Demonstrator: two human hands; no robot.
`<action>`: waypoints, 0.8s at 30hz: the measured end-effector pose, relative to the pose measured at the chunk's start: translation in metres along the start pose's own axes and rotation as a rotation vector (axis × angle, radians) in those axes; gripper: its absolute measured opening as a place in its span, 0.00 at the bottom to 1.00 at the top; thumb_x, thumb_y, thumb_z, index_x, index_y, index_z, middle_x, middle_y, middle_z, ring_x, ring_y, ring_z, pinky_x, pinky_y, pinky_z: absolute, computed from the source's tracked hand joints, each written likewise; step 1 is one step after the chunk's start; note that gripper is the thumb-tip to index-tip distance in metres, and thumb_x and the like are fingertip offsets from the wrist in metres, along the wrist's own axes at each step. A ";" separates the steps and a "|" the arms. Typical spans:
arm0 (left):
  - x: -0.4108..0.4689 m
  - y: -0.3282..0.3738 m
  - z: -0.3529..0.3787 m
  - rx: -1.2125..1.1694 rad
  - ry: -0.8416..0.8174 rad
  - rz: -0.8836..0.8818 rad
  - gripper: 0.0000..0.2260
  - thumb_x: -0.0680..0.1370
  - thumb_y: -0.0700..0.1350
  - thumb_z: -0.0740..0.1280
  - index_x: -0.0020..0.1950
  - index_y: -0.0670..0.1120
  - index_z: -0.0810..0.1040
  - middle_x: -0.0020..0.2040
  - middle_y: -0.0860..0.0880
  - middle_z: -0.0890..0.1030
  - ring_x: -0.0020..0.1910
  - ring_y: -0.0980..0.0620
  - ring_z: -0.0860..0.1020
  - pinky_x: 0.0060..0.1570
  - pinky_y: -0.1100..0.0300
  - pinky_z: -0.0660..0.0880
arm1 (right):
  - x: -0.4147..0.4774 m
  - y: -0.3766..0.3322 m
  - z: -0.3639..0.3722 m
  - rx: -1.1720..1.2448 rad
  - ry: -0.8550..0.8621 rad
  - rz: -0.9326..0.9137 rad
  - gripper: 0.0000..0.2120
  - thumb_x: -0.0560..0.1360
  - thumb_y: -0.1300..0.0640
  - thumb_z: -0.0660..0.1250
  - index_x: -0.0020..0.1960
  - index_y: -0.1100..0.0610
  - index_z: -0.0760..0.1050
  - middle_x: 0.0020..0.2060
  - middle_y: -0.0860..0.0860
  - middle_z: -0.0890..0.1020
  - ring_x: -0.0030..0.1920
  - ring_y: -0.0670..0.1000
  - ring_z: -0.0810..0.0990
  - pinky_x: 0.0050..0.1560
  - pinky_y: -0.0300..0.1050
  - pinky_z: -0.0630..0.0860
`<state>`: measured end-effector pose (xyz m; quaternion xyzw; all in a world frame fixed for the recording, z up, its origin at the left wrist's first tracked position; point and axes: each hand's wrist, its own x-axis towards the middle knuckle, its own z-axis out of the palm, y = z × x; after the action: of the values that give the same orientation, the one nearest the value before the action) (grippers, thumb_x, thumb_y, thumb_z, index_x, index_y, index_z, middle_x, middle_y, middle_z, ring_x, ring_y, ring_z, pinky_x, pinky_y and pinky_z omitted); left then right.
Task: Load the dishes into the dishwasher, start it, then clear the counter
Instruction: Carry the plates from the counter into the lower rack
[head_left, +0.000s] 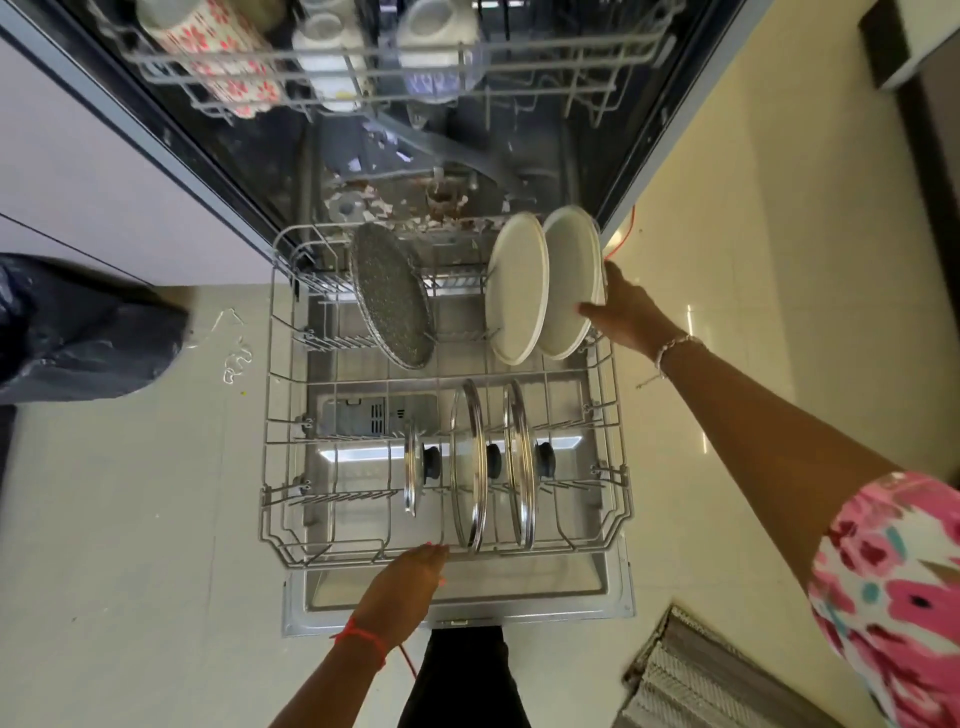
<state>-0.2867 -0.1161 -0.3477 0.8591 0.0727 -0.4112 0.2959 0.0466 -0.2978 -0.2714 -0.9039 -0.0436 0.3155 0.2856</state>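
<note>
The right arm wears a short sleeve printed white with pink, red and teal blotches, and a thin pale beaded bracelet with a loose end circles its wrist. The left wrist carries 1 red thread with a trailing tail, the left hand has pink nails, and black trousers show below.

I'm looking down into a home kitchen: an open dishwasher set beside pale cabinet fronts, its lower rack out over glossy tiled floor, holding plates and pot lids, cups racked above.
</note>
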 end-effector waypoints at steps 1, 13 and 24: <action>-0.004 0.002 -0.006 0.017 0.010 -0.004 0.22 0.83 0.45 0.53 0.77 0.46 0.54 0.77 0.49 0.57 0.76 0.55 0.57 0.72 0.66 0.51 | -0.009 -0.005 -0.002 -0.036 -0.020 -0.009 0.30 0.77 0.60 0.63 0.75 0.59 0.53 0.61 0.64 0.74 0.55 0.63 0.78 0.51 0.51 0.77; -0.148 0.037 -0.204 -0.017 0.482 -0.002 0.22 0.81 0.46 0.61 0.73 0.42 0.64 0.73 0.45 0.67 0.71 0.49 0.66 0.69 0.60 0.59 | -0.171 -0.171 -0.014 -0.309 -0.164 -0.208 0.24 0.80 0.52 0.59 0.71 0.63 0.60 0.66 0.61 0.70 0.66 0.60 0.70 0.66 0.54 0.67; -0.290 -0.085 -0.329 0.041 0.859 -0.133 0.27 0.79 0.55 0.60 0.74 0.44 0.61 0.74 0.49 0.64 0.74 0.51 0.59 0.73 0.57 0.53 | -0.238 -0.394 0.069 -0.579 -0.025 -0.661 0.30 0.82 0.45 0.50 0.76 0.61 0.47 0.77 0.54 0.46 0.77 0.51 0.42 0.75 0.49 0.40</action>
<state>-0.2887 0.1740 -0.0082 0.9514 0.2361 -0.0361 0.1944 -0.1441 0.0025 0.0289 -0.8803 -0.4204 0.1928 0.1053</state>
